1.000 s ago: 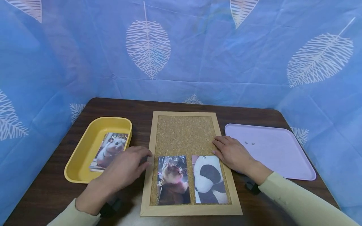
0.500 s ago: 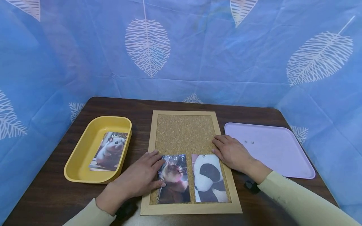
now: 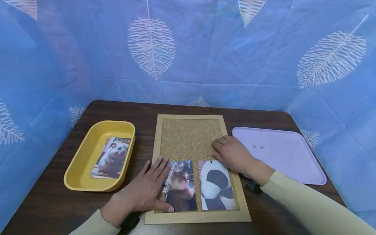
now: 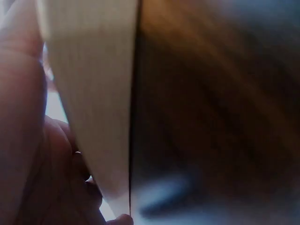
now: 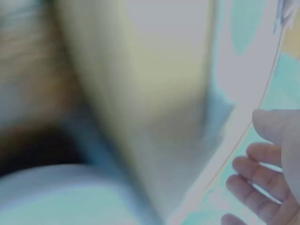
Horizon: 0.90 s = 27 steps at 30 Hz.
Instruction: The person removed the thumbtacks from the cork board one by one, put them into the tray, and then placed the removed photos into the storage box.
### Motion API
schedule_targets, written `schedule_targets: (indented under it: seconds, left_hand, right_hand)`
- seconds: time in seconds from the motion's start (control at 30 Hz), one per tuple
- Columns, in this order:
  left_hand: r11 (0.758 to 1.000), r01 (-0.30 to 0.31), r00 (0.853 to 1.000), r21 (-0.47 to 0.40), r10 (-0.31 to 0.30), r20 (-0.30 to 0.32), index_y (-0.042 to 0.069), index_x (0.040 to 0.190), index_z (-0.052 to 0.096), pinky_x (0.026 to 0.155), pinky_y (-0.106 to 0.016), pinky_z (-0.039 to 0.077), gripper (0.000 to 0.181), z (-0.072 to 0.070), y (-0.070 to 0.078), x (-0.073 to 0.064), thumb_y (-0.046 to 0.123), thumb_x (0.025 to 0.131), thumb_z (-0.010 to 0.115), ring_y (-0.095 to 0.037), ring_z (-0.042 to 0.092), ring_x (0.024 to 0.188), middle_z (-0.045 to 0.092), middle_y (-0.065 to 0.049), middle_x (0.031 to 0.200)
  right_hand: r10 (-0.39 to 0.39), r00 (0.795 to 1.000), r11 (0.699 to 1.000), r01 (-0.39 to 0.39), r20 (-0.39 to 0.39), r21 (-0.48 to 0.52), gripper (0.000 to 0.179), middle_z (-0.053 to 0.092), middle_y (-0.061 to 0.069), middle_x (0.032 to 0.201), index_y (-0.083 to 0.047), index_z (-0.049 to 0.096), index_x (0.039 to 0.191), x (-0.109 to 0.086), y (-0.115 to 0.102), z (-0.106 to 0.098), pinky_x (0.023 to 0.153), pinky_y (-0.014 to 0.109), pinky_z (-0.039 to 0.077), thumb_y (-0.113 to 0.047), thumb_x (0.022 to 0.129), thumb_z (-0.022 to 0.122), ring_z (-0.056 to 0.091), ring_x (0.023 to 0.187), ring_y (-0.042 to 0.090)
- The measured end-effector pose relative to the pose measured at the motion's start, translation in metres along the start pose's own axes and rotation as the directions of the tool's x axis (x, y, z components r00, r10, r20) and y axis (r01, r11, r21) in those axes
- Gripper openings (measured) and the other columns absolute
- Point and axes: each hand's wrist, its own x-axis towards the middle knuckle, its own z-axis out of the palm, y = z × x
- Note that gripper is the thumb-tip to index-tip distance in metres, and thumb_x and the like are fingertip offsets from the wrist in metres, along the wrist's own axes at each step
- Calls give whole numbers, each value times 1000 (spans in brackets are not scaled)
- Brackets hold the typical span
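Observation:
A wood-framed cork board [image 3: 191,137] lies in front of me. On its lower half are a cat photo [image 3: 181,189] at left and a black-and-white plush photo [image 3: 218,189] at right. One small round pin [image 3: 211,162] shows at the plush photo's top. My left hand [image 3: 147,187] lies flat over the board's left frame, fingers spread, thumb and fingertips reaching the cat photo's edge. Across the right frame, just above the plush photo, my right hand [image 3: 233,155] reaches onto the cork with loosely bent fingers. It grips nothing visible.
A yellow bin [image 3: 73,163] at left holds a hamster photo [image 3: 113,158], possibly on others. To the right, a lilac tray [image 3: 289,156] carries two tiny pin-like bits [image 3: 261,147]. A leaf-patterned blue cloth [image 3: 220,58] hangs behind the dark wooden table [image 3: 129,109].
My left hand has come right from beside the yellow bin onto the board's left frame and the cat photo's edge, its fingers spreading. My right hand has shifted slightly left over the cork.

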Motion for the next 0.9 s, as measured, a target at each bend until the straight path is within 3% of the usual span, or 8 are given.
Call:
schedule_targets:
  seconds: [0.1,0.23,0.53,0.7,0.9]
  left_hand:
    - [1000,-3,1000,-6,3,-4,10,170,14,130,-64,10,135,2,-2,-1,97,76,53,-30,-4,165,3,-11,179]
    - [1000,-12,1000,-16,12,-9,10,170,13,130,-62,12,134,4,-4,-1,97,77,52,-30,-4,165,2,-10,179]
    - [999,-42,998,8,42,-43,6,170,15,130,-61,15,133,6,-5,0,96,78,51,-32,-1,165,5,-14,178]
    - [999,-51,998,14,52,-47,5,169,17,130,-61,17,132,6,-6,0,96,79,50,-33,1,165,6,-14,178]
    - [999,-40,999,-8,40,-36,6,169,17,130,-61,15,132,6,-7,-2,96,79,51,-32,-1,165,5,-14,178]
  right_hand:
    - [-123,992,992,123,-31,-12,31,75,10,118,-5,74,122,18,-8,-5,104,51,52,-26,100,74,69,114,31]
    - [-259,965,966,258,-34,-31,26,75,6,117,-8,75,123,42,-22,-14,103,47,54,-23,101,73,69,114,27]
    - [-403,914,911,405,33,-78,15,75,-2,118,-18,75,116,79,-55,-21,99,43,55,-25,106,65,66,113,20]
    - [-500,864,858,503,60,-99,16,73,-6,114,-21,75,109,89,-63,-13,97,39,53,-24,109,59,63,108,17]
    - [-619,774,754,633,132,-174,18,72,-9,114,-24,76,117,98,-70,-10,94,36,50,-24,107,60,58,104,14]
